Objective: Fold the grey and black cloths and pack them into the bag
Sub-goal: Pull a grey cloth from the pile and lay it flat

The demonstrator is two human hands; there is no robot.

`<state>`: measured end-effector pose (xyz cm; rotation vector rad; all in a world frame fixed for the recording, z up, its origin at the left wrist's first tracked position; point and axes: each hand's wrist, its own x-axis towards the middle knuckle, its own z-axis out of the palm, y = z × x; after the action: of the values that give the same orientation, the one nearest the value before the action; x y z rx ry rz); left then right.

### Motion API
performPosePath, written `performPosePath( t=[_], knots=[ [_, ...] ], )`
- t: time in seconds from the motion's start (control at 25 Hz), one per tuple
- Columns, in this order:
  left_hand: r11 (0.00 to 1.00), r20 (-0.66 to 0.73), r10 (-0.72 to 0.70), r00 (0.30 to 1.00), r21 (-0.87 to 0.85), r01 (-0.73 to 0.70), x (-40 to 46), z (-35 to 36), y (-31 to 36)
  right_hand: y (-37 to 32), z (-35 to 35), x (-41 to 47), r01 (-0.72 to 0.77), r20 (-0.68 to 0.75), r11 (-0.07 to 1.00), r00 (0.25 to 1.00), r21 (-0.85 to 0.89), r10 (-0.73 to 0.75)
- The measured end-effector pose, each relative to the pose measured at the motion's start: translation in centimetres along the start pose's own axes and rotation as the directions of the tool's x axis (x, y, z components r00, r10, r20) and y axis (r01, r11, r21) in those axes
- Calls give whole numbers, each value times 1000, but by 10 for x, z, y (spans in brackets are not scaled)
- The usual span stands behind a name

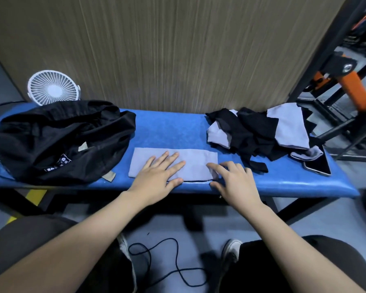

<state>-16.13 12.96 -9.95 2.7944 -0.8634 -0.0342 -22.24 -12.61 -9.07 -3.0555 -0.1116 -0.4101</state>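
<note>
Already folded into a strip, the grey cloth point(173, 163) lies on the blue bench point(283, 178) between the bag point(57, 136) and the unfolded pile point(260, 132). The left hand point(156, 176) presses it flat, fingers straight; the right hand point(235, 180), fingers loosely curled, touches its near corner. Lifting carelessly could undo the fold.

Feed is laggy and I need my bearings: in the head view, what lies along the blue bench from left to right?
Black bag → grey cloth being folded, with the left hand pressed flat on it and the right hand at its right end → pile of grey and black cloths → phone.
</note>
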Motion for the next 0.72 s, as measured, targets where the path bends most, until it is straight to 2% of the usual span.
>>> performPosePath(
  t=[0.24, 0.32, 0.4, 0.52, 0.72],
  knots=[
    [1000, 38, -3, 999, -6, 3, -1, -3, 2, -6, 5, 7, 56, -178, 998, 982, -31, -61],
    [1000, 42, -4, 999, -2, 4, -1, -2, 3, -9, 6, 6, 52, -217, 999, 975, 15, -48],
    [1000, 45, -3, 999, -15, 4, -1, -2, 2, -12, 3, 6, -15, -214, 991, 976, 131, 43],
    [999, 55, -2, 998, -37, 4, 0, -4, 1, -16, -2, 7, -131, -155, 968, 974, 213, 166],
    [999, 83, -1, 997, -45, 5, 5, -5, 12, -17, -11, 1, -134, -119, 924, 975, 357, 187]
  ],
)
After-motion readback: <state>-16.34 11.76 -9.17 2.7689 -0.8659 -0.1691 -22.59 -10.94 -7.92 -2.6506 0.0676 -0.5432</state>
